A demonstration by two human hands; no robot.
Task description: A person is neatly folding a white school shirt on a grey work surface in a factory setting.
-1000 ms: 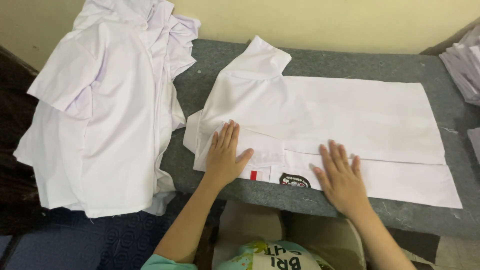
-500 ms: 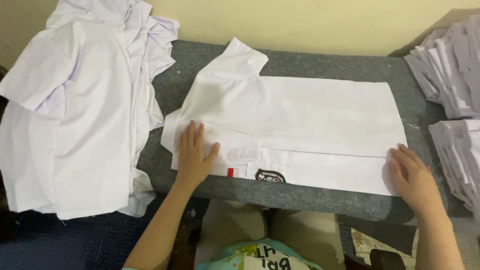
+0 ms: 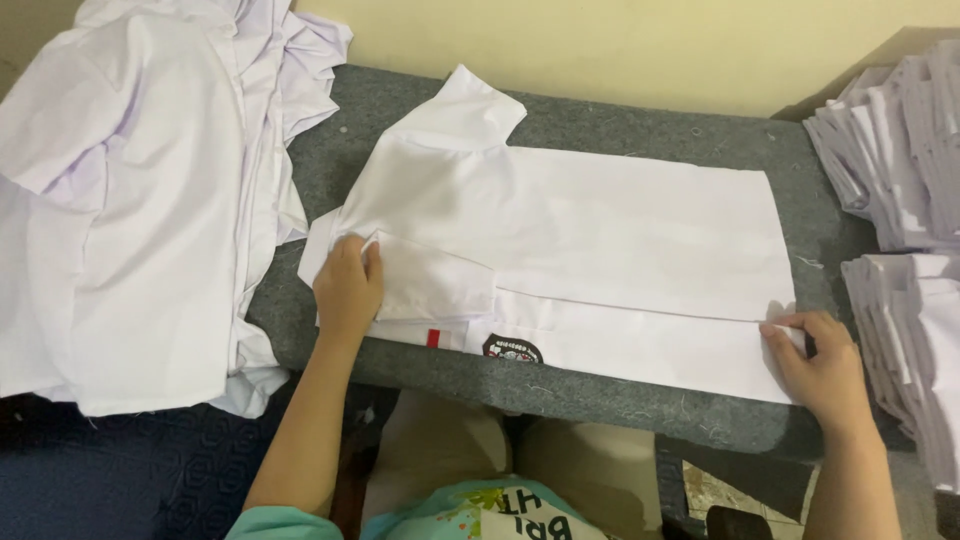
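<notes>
Hands (image 3: 348, 290) (image 3: 815, 355) gripping white shirt (image 3: 600, 230), grey table (image 3: 640, 130)

A plain white shirt (image 3: 600, 240) with a small red tag (image 3: 433, 338) and a black oval badge (image 3: 512, 349) lies on a speckled grey bench (image 3: 640, 130). White shirts (image 3: 130, 200) lie heaped on one side, pale lilac-white folded stacks (image 3: 900, 150) on the other, against a cream wall (image 3: 650, 40).

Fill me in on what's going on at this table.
A person is working a white shirt laid flat on a grey padded table. The left hand grips the folded sleeve; the right hand pinches the hem end. Loose white shirts lie left, folded stacks right.
</notes>
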